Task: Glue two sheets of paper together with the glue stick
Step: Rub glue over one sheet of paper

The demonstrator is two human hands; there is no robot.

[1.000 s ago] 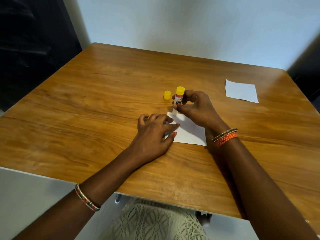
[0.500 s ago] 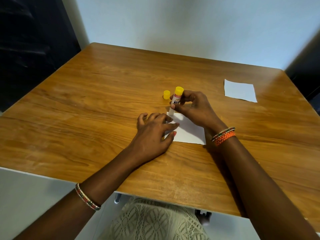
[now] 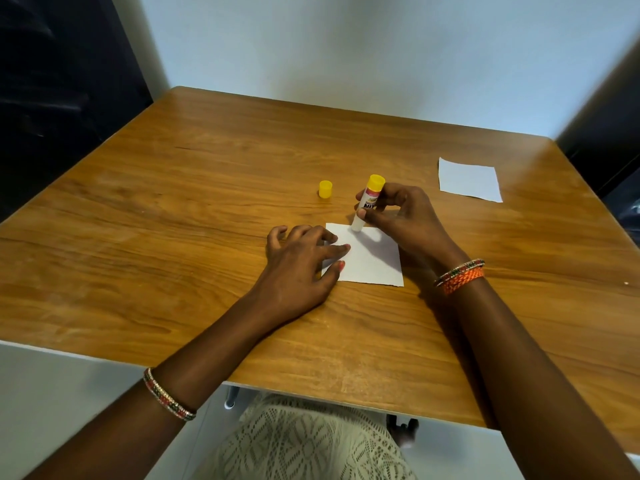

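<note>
A small white paper sheet (image 3: 372, 259) lies on the wooden table (image 3: 173, 220) in front of me. My left hand (image 3: 301, 268) rests on the sheet's left edge, fingers spread and pressing it down. My right hand (image 3: 405, 223) grips an uncapped glue stick (image 3: 366, 202) with a yellow base, held tip down. Its tip touches the sheet near the far edge. The yellow cap (image 3: 325, 189) stands on the table to the left of the stick. A second white sheet (image 3: 469, 179) lies at the far right.
The table's near edge runs just below my forearms, and a white wall stands behind its far edge. Dark furniture flanks the table on the left and right. My lap in a lace garment (image 3: 304, 441) shows under the table.
My right hand has slid the glue stick's tip a little to the right along the sheet's far edge. The left hand stays pressed on the sheet.
</note>
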